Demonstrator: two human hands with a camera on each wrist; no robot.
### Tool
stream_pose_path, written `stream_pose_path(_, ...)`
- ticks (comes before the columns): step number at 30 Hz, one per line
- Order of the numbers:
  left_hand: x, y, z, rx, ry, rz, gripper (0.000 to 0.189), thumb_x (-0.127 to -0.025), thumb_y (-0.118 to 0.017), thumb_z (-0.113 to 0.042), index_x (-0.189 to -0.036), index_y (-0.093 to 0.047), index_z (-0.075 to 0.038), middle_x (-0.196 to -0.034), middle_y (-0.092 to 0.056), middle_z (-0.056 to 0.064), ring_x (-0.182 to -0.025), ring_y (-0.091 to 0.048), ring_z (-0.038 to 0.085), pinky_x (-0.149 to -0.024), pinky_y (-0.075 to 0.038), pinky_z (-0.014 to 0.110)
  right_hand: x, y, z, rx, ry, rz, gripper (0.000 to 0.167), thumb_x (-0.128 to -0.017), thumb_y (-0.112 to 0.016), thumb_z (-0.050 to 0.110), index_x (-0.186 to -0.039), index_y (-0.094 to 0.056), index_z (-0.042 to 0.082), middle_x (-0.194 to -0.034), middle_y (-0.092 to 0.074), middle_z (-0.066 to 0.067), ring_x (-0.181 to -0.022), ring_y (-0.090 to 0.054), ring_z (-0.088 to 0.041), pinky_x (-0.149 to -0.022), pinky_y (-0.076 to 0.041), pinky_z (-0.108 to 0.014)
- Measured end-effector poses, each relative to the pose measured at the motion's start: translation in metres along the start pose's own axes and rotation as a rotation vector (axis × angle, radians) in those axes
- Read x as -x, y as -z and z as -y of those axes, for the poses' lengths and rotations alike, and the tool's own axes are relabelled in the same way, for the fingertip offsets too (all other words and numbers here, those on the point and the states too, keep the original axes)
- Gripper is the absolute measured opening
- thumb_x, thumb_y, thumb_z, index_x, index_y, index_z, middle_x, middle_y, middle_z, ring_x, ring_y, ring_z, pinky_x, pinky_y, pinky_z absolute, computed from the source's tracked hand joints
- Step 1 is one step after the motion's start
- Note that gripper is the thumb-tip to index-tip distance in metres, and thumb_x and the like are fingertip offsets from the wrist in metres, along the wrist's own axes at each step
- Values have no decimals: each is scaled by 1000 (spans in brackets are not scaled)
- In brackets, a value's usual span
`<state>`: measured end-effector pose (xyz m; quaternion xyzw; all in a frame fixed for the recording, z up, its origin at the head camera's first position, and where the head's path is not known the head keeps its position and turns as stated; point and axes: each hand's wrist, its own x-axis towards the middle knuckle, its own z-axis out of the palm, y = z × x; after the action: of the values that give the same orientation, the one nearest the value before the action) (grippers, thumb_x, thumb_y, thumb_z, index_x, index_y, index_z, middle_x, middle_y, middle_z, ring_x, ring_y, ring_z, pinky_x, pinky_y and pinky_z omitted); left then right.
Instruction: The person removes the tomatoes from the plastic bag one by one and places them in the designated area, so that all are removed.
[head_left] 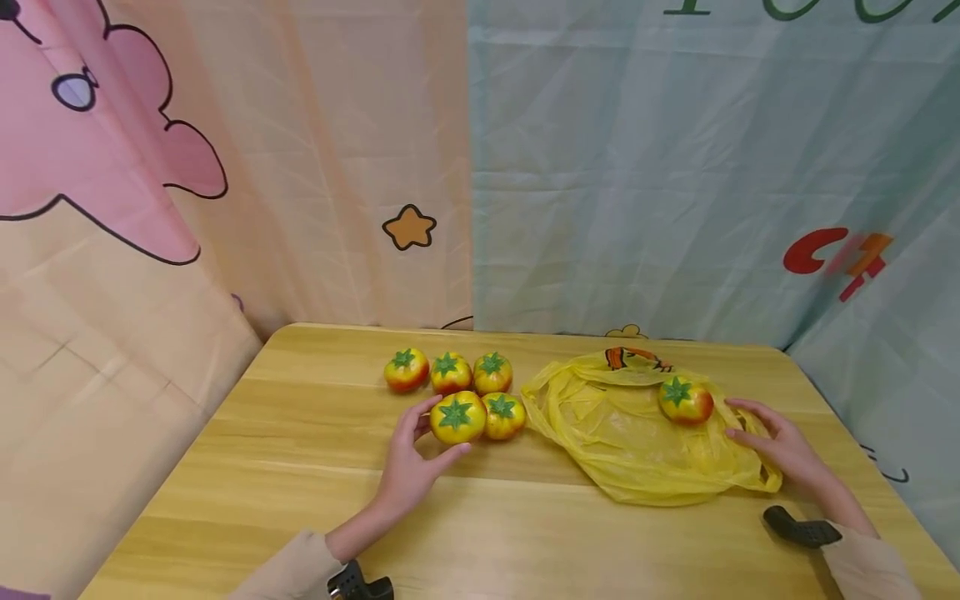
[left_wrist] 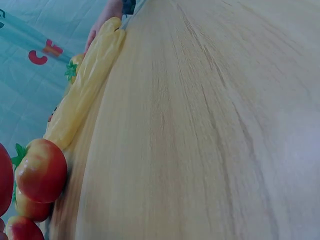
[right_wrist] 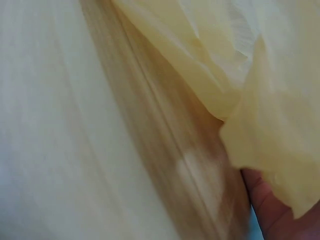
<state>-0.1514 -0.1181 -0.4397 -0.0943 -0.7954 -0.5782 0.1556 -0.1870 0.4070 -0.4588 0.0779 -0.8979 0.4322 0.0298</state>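
Note:
My left hand [head_left: 411,467] curls its thumb and fingers around a yellow-red tomato [head_left: 458,417] with a flat green star-shaped top. This tomato partly overlaps another tomato [head_left: 503,416] just to its right. In the left wrist view, a red tomato [left_wrist: 4,180] is cut off by the left edge. On the right, a crumpled yellow plastic bag [head_left: 637,454] lies spread out, with one tomato [head_left: 686,401] on it. My right hand [head_left: 780,446] is at the bag's right edge, fingers extended beside that tomato. In the right wrist view, a bag flap [right_wrist: 280,145] partly covers the hand.
Behind the left hand, three more tomatoes stand in a row: a left one [head_left: 406,370], a middle one [head_left: 452,373] and a right one [head_left: 492,373]. The wooden table [head_left: 525,542] ends at a printed curtain [head_left: 360,167] at the back.

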Motion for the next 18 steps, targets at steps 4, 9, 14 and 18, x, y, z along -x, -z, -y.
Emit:
stream_pose_path(4, 1, 6, 3, -24, 37, -8, 70, -74, -84, -19, -133, -50, -6, -131, -53, 6, -110, -53, 18, -97, -46, 31, 0, 0, -1, 3, -13, -1, 49, -97, -57, 25, -143, -43, 18, -145, -43, 12, -109, -22, 29, -97, -21, -3)
stream_pose_path(9, -1, 13, 5, -53, 80, -26, 71, -73, -84, -15, -133, -50, -4, -131, -52, 8, -109, -53, 19, -98, -46, 37, -1, 0, -1, 3, -3, -8, 50, -97, -58, 25, -143, -44, 12, -137, -43, 25, -109, -23, 29, -85, -22, 4)
stream_pose_path(14, -7, 19, 9, -73, 113, -29, 70, -74, -83, -14, -134, -49, -5, -132, -51, 13, -110, -51, 24, -99, -44, 45, -1, 1, -1, 9, -13, -12, 48, -97, -58, 26, -142, -45, 18, -141, -45, 17, -109, -23, 29, -89, -22, 2)
stream_pose_path(18, -11, 22, 14, -78, 161, -20, 69, -76, -81, -14, -135, -47, -4, -134, -50, 15, -111, -51, 28, -100, -44, 47, 0, 0, -1, -27, -29, 0, 48, -97, -58, 26, -142, -45, 19, -143, -44, 14, -108, -22, 29, -118, -21, -40)
